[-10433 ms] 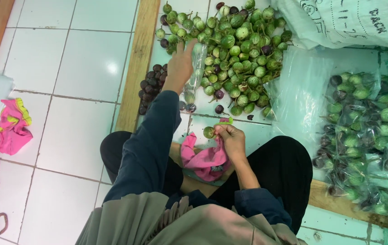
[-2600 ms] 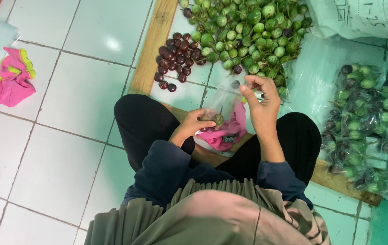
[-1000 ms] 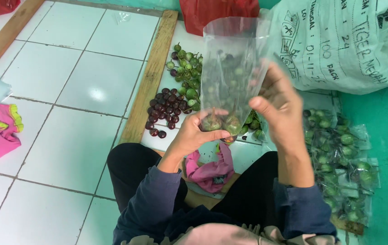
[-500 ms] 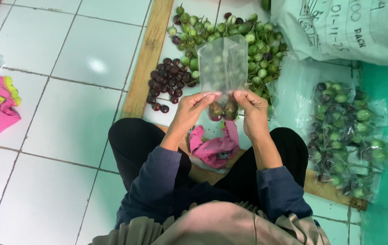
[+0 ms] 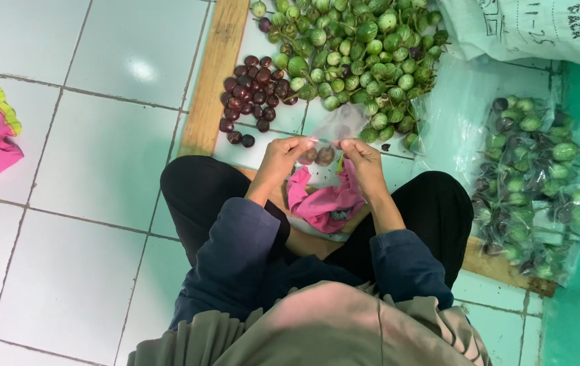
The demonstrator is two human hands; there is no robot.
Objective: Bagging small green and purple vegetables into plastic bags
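Pinching the clear bag (image 5: 334,132) from both sides, the left hand (image 5: 282,154) and right hand (image 5: 364,163) are each clamped on its plastic, thumbs and fingers closed. That bag sits between the two hands, just above the pink cloth (image 5: 325,202) in the lap, with a few small round fruits bunched at its bottom; their colour looks dark, though the plastic blurs them, so I can't be sure. Beyond the bag lies the green pile (image 5: 354,54), spread across the white tiles. Left of the bag, the dark purple heap (image 5: 249,102) rests beside the wooden strip (image 5: 214,74). Right of the bag, well apart, filled packets (image 5: 534,183) of green and purple fruit lie stacked, and a white sack (image 5: 541,27) sits beyond them.
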